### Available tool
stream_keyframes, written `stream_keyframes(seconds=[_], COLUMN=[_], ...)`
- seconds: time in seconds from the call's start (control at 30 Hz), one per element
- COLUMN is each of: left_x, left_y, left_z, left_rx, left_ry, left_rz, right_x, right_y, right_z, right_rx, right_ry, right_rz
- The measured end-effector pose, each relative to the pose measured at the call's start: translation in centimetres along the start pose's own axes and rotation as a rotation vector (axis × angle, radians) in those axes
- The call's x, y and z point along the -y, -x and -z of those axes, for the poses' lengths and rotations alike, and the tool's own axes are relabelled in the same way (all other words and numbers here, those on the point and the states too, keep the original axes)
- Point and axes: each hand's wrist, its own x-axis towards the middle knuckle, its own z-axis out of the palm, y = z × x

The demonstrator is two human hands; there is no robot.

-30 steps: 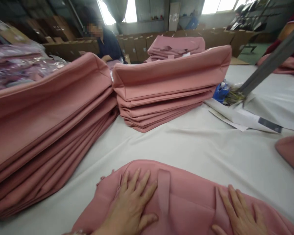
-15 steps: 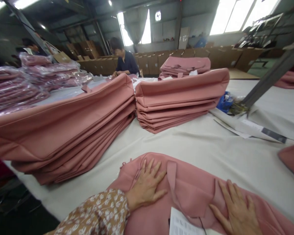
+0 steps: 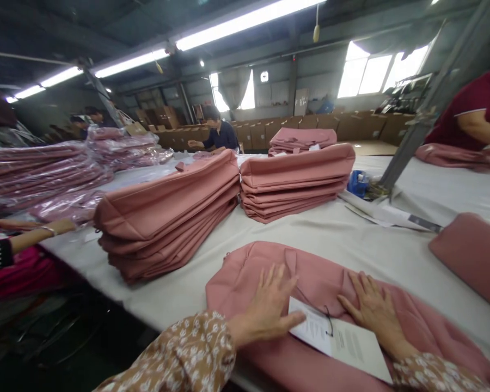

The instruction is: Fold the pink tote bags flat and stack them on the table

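Observation:
A pink bag (image 3: 232, 280) lies flat on the white-covered table in front of me, its short strap (image 3: 291, 262) on the upper side. My left hand (image 3: 269, 307), fingers spread and slightly blurred, is over the bag's left part; its thumb overlaps a white paper tag (image 3: 310, 326). On the right part of the bag rests my right hand (image 3: 373, 310), open, palm down. A second, cream printed tag (image 3: 359, 348) lies beside that wrist, joined by a dark cord (image 3: 330, 322).
Two stacks of folded pink bags (image 3: 175, 201) (image 3: 298, 179) stand beyond. Plastic-wrapped bags (image 3: 44, 169) lie at left. Another pink piece (image 3: 469, 256) is at right, near a metal post (image 3: 408, 141). Co-workers are around: an arm (image 3: 41, 231) at left, a maroon sleeve (image 3: 465, 109) at right.
The view has tilted up and widened. My left hand has moved toward the tags and its thumb now overlaps one. The tags show more fully; my right hand stays on the bag.

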Motion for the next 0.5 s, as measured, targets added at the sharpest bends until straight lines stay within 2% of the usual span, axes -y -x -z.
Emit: stream_keyframes(seconds=[0.1,0.2,0.27,0.43,0.5], left_x=[-1.0,0.5,1.6,1.7,1.8], left_y=[2.6,3.5,3.6,4.2,4.2], left_z=[-1.9,-4.2,-5.3,-5.6,-4.9], left_rx=[0.070,0.168,0.164,0.149,0.072], left_ry=[-0.037,-0.087,-0.103,0.015,0.091], left_rz=[-0.113,-0.093,-0.095,-0.133,-0.114], right_x=[0.5,0.9,1.0,0.4,-0.5], right_y=[-0.3,-0.6,-0.6,0.2,0.5], right_z=[1.4,2.3,2.6,2.0,1.0], right_rx=[0.064,0.130,0.137,0.068,0.026], right_ry=[0.007,0.020,0.030,0.036,0.034], right_rz=[-0.022,-0.046,-0.050,0.008,0.073])
